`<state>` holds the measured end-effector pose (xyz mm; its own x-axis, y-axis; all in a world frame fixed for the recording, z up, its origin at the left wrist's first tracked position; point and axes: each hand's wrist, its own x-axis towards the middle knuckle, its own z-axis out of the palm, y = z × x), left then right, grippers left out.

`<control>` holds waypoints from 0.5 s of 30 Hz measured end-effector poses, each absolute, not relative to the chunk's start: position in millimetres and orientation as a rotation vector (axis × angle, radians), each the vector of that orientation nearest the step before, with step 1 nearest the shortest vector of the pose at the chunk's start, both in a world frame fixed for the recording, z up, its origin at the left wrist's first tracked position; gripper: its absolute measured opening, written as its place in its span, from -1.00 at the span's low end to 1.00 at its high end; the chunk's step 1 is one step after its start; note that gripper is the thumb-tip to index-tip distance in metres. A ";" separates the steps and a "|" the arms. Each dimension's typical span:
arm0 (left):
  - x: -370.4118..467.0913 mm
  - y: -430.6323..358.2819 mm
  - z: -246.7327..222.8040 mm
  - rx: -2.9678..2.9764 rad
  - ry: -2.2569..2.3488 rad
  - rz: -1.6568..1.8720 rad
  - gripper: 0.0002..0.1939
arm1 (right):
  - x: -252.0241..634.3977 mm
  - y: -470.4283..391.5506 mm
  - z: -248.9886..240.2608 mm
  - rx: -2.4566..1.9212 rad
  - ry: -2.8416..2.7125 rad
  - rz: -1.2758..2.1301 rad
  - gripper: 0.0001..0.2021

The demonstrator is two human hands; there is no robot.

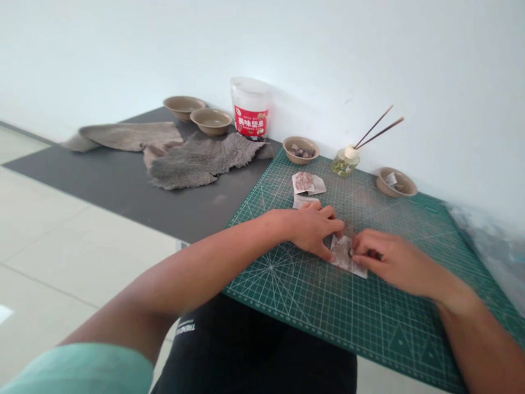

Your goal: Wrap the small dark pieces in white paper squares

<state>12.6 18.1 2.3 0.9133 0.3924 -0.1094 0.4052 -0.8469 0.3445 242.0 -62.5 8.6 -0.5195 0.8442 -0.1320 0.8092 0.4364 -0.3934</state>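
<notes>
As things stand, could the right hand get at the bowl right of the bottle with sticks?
Probably yes: nothing visible stands between the right hand and the bowl, though that hand may first have to leave the stained piece under its fingers.

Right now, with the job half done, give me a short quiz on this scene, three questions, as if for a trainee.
1. True or false: the left hand and the right hand are both at the same brown-marked sheet on the green cutting mat.
2. What stands between the bowl of dark lumps and the rightmost bowl? A) a red-labelled tub, B) a grey cloth, C) a small bottle with two sticks.
3. How many bowls are in view altogether?

Key
1. True.
2. C.
3. Four.
</notes>
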 end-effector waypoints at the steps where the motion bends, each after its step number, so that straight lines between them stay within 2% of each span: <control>1: 12.6 18.3 2.2 2.713 0.577 -0.049 -0.40 | 240.8 -63.2 8.3 -1.407 -2.611 0.712 -0.87; 3: 12.6 18.4 1.8 2.716 0.574 -0.035 -0.40 | 238.9 -63.4 6.5 -1.379 -2.562 0.653 -0.88; 6: 12.6 18.3 1.5 2.715 0.595 -0.018 -0.40 | 240.2 -61.7 4.3 -1.581 -2.461 0.378 -0.91; 9: 12.5 18.0 2.1 2.718 0.588 -0.041 -0.40 | 240.7 -62.5 3.3 -1.478 -2.582 0.636 -0.89; 11: 12.5 17.8 2.5 2.720 0.583 -0.052 -0.39 | 240.1 -62.8 2.1 -1.389 -2.557 0.672 -0.89; 15: 12.7 17.5 2.1 2.715 0.612 -0.033 -0.39 | 245.4 -58.9 1.7 -1.617 -2.457 0.331 -0.92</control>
<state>12.7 17.5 2.1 0.9062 0.4110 -0.0997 0.4194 -0.8429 0.3371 245.4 -58.9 1.7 -0.3914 0.9198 0.0285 0.8793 0.3829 -0.2831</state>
